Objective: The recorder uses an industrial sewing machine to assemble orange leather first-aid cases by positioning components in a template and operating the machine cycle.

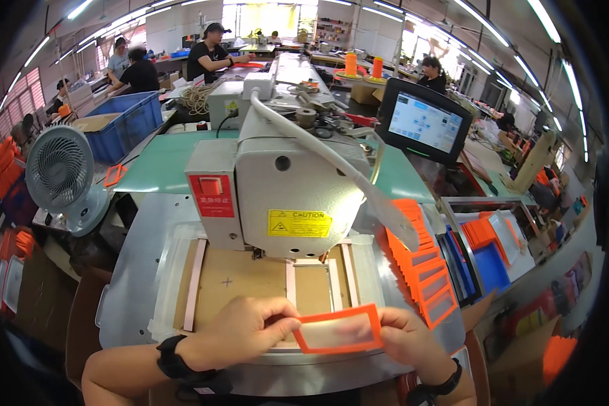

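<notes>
White desk fan (59,169) far left on the bench (132,271). We see the left hand (240,331) pinching the left edge of the flat orange rectangular frame with clear window (338,329), right hand (402,336) gripping its right edge, frame held just above the brown cardboard jig plate (243,281) under the grey sewing machine head (284,196). We judge the step as positioning; next calls for squaring it into the jig slot. Stack of orange frames (423,264) right
</notes>
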